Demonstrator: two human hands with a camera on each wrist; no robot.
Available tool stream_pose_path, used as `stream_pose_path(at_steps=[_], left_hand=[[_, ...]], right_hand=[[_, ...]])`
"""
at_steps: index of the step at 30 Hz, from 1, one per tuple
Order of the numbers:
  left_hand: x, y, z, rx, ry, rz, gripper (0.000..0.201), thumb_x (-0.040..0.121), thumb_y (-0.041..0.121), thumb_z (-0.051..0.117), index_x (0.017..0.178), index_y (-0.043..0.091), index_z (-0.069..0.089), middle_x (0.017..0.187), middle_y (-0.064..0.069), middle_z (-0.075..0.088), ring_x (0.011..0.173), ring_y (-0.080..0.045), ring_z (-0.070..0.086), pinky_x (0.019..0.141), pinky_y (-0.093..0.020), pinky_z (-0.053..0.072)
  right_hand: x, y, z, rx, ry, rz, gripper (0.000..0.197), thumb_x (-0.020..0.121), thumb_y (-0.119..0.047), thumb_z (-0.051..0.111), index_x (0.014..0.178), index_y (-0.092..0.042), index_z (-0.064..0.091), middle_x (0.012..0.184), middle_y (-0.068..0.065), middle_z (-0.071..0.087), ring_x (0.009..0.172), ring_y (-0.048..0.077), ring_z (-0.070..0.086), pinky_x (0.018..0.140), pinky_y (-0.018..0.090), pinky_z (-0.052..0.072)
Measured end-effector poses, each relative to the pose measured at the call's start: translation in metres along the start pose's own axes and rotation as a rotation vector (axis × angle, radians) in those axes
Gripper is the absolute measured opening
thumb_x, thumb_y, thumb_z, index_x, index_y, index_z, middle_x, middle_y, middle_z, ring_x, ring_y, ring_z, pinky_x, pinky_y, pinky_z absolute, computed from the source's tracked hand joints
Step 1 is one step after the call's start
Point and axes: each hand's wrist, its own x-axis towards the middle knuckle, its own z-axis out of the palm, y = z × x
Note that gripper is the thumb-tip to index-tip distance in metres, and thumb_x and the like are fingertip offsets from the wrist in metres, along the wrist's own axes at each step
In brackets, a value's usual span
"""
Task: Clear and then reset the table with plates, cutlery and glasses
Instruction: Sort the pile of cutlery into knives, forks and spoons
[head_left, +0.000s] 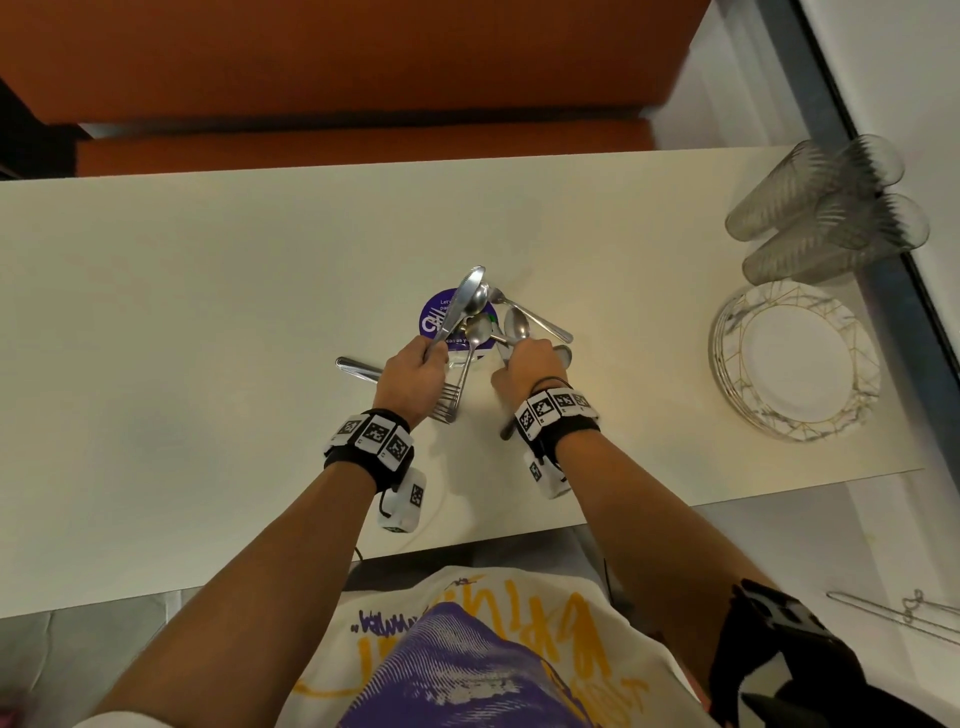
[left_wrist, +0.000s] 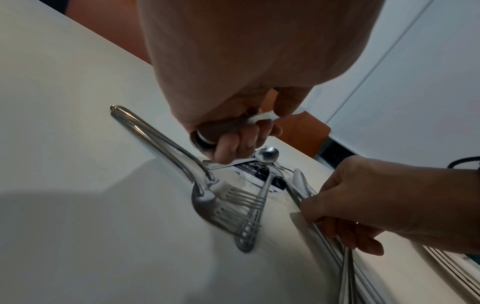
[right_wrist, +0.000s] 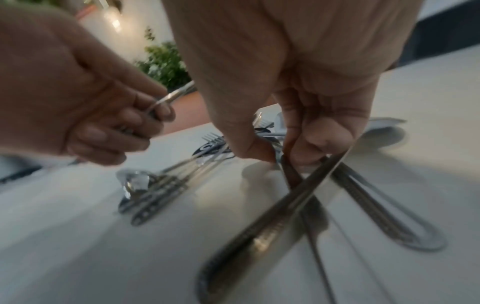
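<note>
The left hand (head_left: 415, 364) is curling round a serrated steel table knife (head_left: 460, 306); the right hand (head_left: 530, 366) is pinching steel handles (right_wrist: 298, 195) from the jumbled cutlery pile (head_left: 488, 332) lying mid-table (head_left: 208, 291); stiff, light, slippery metal is probably best gripped mid-handle.

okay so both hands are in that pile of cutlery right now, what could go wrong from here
The left hand grips a knife whose blade lies over the spoons; lifting it could drag or flip them.

The right hand pinches crossed handles, so one might slip out and clatter down.

The forks lie tangled tines together near the left wrist and could snag when pulled.
</note>
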Motion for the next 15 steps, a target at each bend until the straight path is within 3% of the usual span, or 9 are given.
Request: stream_pose_path(at_steps=[3, 6, 11, 15], left_hand=[[0.000, -0.001, -0.001, 0.005, 0.001, -0.001, 0.032, 0.104, 0.035, 0.046, 0.096, 0.009, 0.062, 0.081, -0.003, 0.062, 0.071, -0.019, 0.054, 0.070, -0.038, 0.049], [0.000, -0.001, -0.001, 0.001, 0.005, -0.003, 0.032, 0.104, 0.036, 0.046, 0.094, 0.010, 0.063, 0.080, -0.001, 0.062, 0.072, -0.020, 0.054, 0.073, -0.040, 0.051], [0.000, 0.001, 0.001, -0.006, 0.006, -0.018, 0.032, 0.104, 0.036, 0.047, 0.093, 0.011, 0.063, 0.080, -0.002, 0.062, 0.072, -0.021, 0.056, 0.075, -0.044, 0.054], [0.000, 0.003, 0.003, 0.005, -0.003, -0.023, 0.032, 0.104, 0.037, 0.047, 0.094, 0.011, 0.063, 0.079, -0.002, 0.062, 0.072, -0.021, 0.056, 0.076, -0.044, 0.053]], right_hand=[[0.003, 0.001, -0.005, 0.002, -0.027, -0.018, 0.011, 0.085, -0.025, 0.057, 0.088, -0.015, 0.057, 0.085, 0.003, 0.065, 0.077, 0.023, 0.065, 0.093, 0.045, 0.052], [0.006, 0.011, -0.012, 0.047, -0.036, -0.020, 0.015, 0.088, -0.025, 0.059, 0.093, -0.011, 0.058, 0.089, 0.005, 0.065, 0.085, 0.025, 0.068, 0.085, 0.042, 0.058], [0.008, 0.020, -0.016, 0.110, -0.045, 0.004, 0.018, 0.090, -0.030, 0.057, 0.089, -0.012, 0.053, 0.076, 0.000, 0.057, 0.083, 0.024, 0.065, 0.096, 0.046, 0.051], [0.007, 0.021, -0.016, 0.088, -0.074, 0.000, 0.022, 0.084, -0.035, 0.053, 0.078, -0.014, 0.055, 0.074, 0.001, 0.062, 0.078, 0.022, 0.065, 0.095, 0.045, 0.052]])
